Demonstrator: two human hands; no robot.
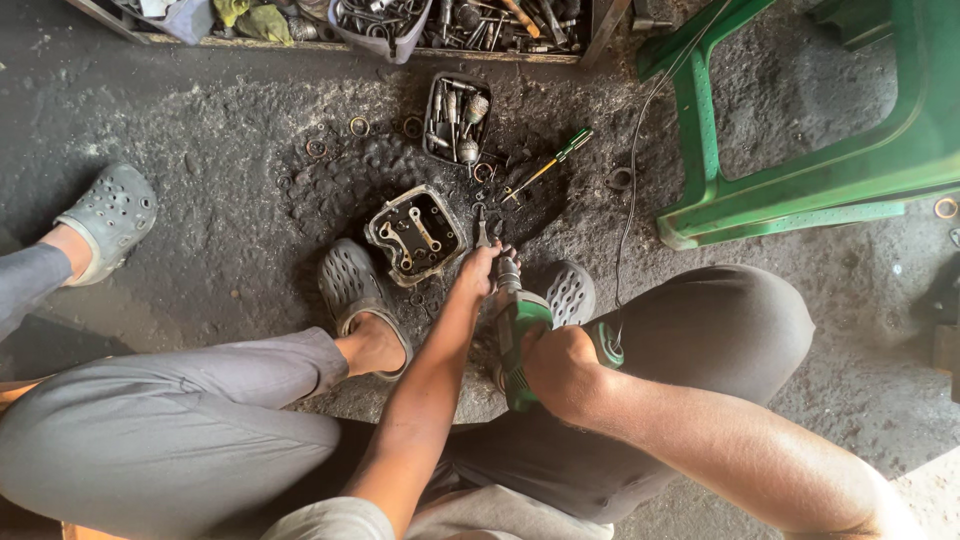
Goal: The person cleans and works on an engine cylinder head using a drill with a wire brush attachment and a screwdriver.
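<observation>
Drill (517, 335) front hidden behind left hand (478, 270); tool tray (470, 30) cut by top edge.

Metal casing (415, 235) and screwdriver (547, 167) crowd the floor ahead; bare floor (215, 150) leftward.

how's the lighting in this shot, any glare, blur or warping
Head view: soft, even daylight on the oily floor, no hard glare; a bright sunlit patch sits at the lower right corner. The right hand and green drill look sharp, as does the left hand. Wide-lens warping bends the green stool and stretches the knees at the edges.
</observation>
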